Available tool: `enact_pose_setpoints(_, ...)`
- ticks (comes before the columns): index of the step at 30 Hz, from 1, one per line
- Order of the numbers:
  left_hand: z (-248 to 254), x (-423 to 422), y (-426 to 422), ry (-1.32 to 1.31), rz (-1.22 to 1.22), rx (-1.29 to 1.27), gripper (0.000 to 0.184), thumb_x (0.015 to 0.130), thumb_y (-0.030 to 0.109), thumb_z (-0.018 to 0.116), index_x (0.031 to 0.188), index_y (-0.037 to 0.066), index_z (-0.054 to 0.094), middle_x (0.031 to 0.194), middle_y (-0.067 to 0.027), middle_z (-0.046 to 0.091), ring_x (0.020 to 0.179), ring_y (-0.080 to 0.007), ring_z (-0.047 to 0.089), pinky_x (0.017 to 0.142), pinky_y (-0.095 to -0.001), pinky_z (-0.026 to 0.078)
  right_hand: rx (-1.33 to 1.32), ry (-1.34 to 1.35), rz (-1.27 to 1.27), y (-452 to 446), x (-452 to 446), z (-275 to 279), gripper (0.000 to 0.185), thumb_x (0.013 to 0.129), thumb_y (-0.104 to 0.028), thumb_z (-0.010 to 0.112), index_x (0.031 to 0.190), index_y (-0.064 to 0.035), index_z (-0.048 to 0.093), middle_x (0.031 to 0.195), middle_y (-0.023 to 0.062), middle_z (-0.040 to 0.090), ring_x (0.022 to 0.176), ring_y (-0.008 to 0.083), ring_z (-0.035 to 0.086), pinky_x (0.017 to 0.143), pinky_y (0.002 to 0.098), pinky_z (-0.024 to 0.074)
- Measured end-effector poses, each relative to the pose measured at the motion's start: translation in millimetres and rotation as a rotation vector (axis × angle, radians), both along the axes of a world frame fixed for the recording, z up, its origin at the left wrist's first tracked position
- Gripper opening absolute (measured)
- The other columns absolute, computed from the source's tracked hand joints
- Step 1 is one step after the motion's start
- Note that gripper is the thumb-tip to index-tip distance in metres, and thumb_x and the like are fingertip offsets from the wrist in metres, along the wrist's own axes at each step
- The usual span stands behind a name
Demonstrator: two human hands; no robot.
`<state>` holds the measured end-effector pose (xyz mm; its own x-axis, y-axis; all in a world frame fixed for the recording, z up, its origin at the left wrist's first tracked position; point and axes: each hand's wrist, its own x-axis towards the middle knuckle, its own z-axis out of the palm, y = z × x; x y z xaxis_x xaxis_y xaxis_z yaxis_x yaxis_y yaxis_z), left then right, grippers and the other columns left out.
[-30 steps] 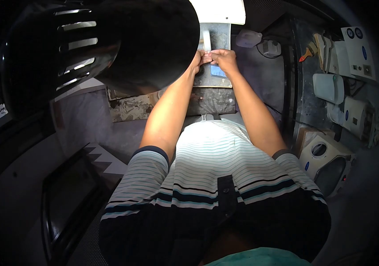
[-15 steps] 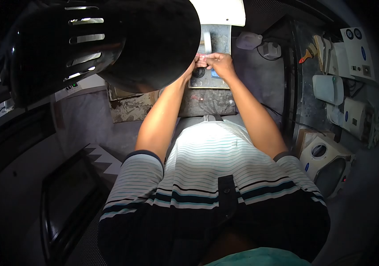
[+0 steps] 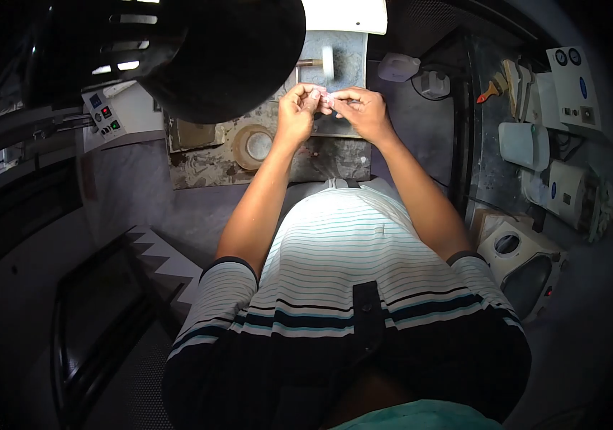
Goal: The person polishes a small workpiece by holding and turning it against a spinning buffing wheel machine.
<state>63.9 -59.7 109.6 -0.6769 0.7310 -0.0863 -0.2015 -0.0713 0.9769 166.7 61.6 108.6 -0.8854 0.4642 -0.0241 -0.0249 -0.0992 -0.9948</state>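
Observation:
My left hand and my right hand meet at the fingertips near the top centre. Between them they pinch a small pinkish object, too small to identify. Just beyond the fingers a pale wheel on a spindle stands inside a grey tray-like housing. A white lit cover hangs over that housing. To the left of my left forearm, a round bowl rests on the stained bench.
A large black lamp shade covers the upper left. Behind it is a control box with lit switches. On the right are a brush, a pale tub, a gauge unit and a boxy machine. A jug stands beyond my right hand.
Both hands have come slightly down, out from behind the lamp shade, still pinching the small object. The shade has shifted up and left in view, exposing the bowl and control box.

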Motion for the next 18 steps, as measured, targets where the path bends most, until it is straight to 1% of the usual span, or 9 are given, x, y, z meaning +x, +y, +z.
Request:
enact_pose_setpoints(2, 4.3, 8.9, 1.9, -0.056, 0.080, 0.057, 0.013, 0.091, 0.001, 0.047, 0.099, -0.006, 0.053, 0.085, -0.0135, 0.063, 0.074, -0.0175, 0.063, 0.068, -0.0285, 0.054, 0.017, 0.022, -0.013, -1.2, 3.3, 3.5, 0.013, 0.084, -0.006, 0.062, 0.091, 0.0048, 0.066, 0.085, 0.0067, 0.064, 0.068, 0.0083, 0.060, 0.059, 0.0197, 0.0492)
enact_pose_setpoints(4, 5.1, 19.5, 3.9, -0.068, 0.146, 0.116, 0.013, 0.090, -0.001, 0.048, 0.101, -0.007, 0.052, 0.087, -0.0145, 0.063, 0.075, -0.0185, 0.063, 0.068, -0.0294, 0.054, 0.166, 0.045, -0.103, -1.5, 6.8, 10.7, 0.013, 0.080, -0.005, 0.064, 0.090, 0.0034, 0.066, 0.084, 0.0078, 0.065, 0.065, 0.0084, 0.060, 0.057, 0.0201, 0.0492)
enact_pose_setpoints(5, 5.1, 24.7, 5.4, -0.084, 0.208, 0.170, 0.015, 0.089, -0.002, 0.049, 0.103, -0.007, 0.050, 0.088, -0.0154, 0.063, 0.076, -0.0195, 0.064, 0.068, -0.0302, 0.055, 0.170, 0.045, -0.100, 0.1, 9.1, 10.4, 0.013, 0.080, -0.005, 0.064, 0.090, 0.0034, 0.066, 0.084, 0.0078, 0.065, 0.065, 0.0084, 0.060, 0.057, 0.0201, 0.0492)
enact_pose_setpoints(7, 1.2, 34.5, 7.3, -0.089, 0.249, 0.197, 0.016, 0.088, -0.004, 0.050, 0.103, -0.008, 0.049, 0.089, -0.0163, 0.063, 0.077, -0.0203, 0.064, 0.069, -0.0310, 0.055, 0.470, 0.026, -0.147, 3.4, 13.9, 10.8, 0.014, 0.077, -0.005, 0.066, 0.090, 0.0017, 0.067, 0.083, 0.0086, 0.065, 0.063, 0.0092, 0.061, 0.057, 0.0211, 0.0498)
enact_pose_setpoints(10, 0.3, 50.2, 9.5, -0.107, 0.312, 0.218, 0.019, 0.086, -0.006, 0.052, 0.105, -0.009, 0.050, 0.091, -0.0163, 0.063, 0.078, -0.0197, 0.064, 0.071, -0.0314, 0.055, 0.487, 0.056, -0.176, 2.2, 22.2, 15.0, 0.015, 0.074, -0.005, 0.068, 0.088, 0.0003, 0.067, 0.080, 0.0092, 0.065, 0.063, 0.0101, 0.062, 0.058, 0.0219, 0.0504)
enact_pose_setpoints(12, 1.1, 57.6, 10.4, -0.025, 0.288, 0.179, 0.023, 0.086, -0.005, 0.054, 0.108, -0.009, 0.051, 0.095, -0.0159, 0.062, 0.082, -0.0184, 0.063, 0.073, -0.0308, 0.054, 0.492, 0.057, -0.161, 3.0, 27.3, 14.6, 0.014, 0.074, -0.005, 0.068, 0.087, 0.0005, 0.067, 0.081, 0.0092, 0.065, 0.064, 0.0108, 0.062, 0.058, 0.0222, 0.0505)
enact_pose_setpoints(13, 2.4, 60.9, 9.3, -0.036, 0.265, 0.179, 0.029, 0.084, -0.007, 0.054, 0.112, -0.009, 0.052, 0.101, -0.0153, 0.061, 0.090, -0.0173, 0.060, 0.079, -0.0292, 0.051, 0.492, 0.057, -0.148, 2.9, 30.0, 14.8, 0.013, 0.075, -0.006, 0.068, 0.086, 0.0008, 0.066, 0.081, 0.0091, 0.064, 0.065, 0.0114, 0.062, 0.058, 0.0225, 0.0506)
enact_pose_setpoints(16, -3.9, 67.8, 5.9, 0.049, 0.195, 0.183, 0.034, 0.081, -0.011, 0.053, 0.115, -0.009, 0.051, 0.107, -0.0151, 0.059, 0.097, -0.0171, 0.058, 0.085, -0.0278, 0.048, 0.496, 0.038, -0.112, 2.6, 40.0, 20.5, 0.013, 0.075, -0.006, 0.068, 0.086, 0.0004, 0.066, 0.082, 0.0090, 0.064, 0.068, 0.0116, 0.063, 0.059, 0.0228, 0.0507)
enact_pose_setpoints(18, -8.7, 72.1, 3.9, 0.038, 0.186, 0.164, 0.038, 0.079, -0.013, 0.052, 0.117, -0.008, 0.052, 0.109, -0.0137, 0.058, 0.099, -0.0165, 0.056, 0.087, -0.0266, 0.045, 0.513, 0.046, -0.092, 2.1, 44.4, 21.6, 0.013, 0.075, -0.006, 0.068, 0.087, 0.0002, 0.066, 0.083, 0.0091, 0.064, 0.068, 0.0122, 0.063, 0.059, 0.0229, 0.0508)
